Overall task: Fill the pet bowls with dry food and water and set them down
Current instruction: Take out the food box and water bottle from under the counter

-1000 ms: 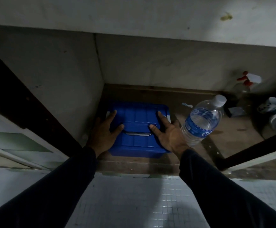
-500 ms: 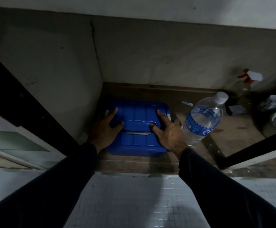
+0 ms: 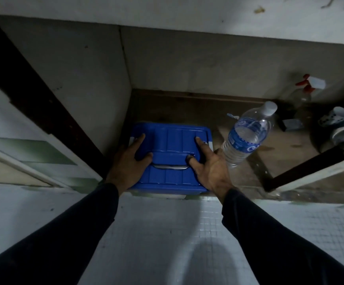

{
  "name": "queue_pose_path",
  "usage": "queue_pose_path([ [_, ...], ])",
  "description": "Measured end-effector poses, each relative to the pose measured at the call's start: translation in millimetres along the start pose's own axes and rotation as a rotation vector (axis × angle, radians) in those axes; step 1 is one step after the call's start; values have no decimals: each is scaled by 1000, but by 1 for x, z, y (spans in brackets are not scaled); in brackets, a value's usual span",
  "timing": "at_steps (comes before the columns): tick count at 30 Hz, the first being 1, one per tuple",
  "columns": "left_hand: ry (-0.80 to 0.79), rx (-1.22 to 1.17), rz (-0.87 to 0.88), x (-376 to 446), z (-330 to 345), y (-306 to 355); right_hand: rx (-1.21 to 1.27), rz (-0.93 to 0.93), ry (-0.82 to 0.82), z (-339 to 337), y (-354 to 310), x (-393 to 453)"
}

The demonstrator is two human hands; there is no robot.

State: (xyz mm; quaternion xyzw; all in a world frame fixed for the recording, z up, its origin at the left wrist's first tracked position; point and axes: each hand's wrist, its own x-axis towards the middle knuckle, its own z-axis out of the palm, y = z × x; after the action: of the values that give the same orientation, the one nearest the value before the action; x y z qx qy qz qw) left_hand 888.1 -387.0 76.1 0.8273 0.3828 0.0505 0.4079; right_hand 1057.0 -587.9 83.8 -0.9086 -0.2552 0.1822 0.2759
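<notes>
One blue lidded box (image 3: 170, 159) sits at the front left of the cabinet floor (image 3: 269, 161). Left hand (image 3: 129, 161) and right hand (image 3: 210, 163) rest on its lid, fingers spread, gripping nothing. Likely rigid, smooth plastic; best held by its sides. One water bottle (image 3: 247, 136) stands just right of the box.

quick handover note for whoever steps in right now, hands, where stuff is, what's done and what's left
Left hand: fingers spread flat on the blue box, at its left side.
Right hand: fingers flat on the lid at the right side, thumb near the lid handle.
The box sits closed on the cupboard floor at the front edge. A capped water bottle stands to its right.
Done: nothing visible, no bowl filled.
Left: open the box, fill the bowls with food and water, set them down.
</notes>
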Motion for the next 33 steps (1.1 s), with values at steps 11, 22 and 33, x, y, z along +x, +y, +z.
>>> queue_pose_path([
  [11, 73, 20, -32, -128, -33, 18, 68, 19, -46, -40, -20, -120],
  [22, 30, 45, -86, -251, -115, 99, 65, 89, -121, -143, -86, -236],
  [33, 7, 35, -90, -329, -230, 216, 22, 92, -131, -268, -182, -311],
])
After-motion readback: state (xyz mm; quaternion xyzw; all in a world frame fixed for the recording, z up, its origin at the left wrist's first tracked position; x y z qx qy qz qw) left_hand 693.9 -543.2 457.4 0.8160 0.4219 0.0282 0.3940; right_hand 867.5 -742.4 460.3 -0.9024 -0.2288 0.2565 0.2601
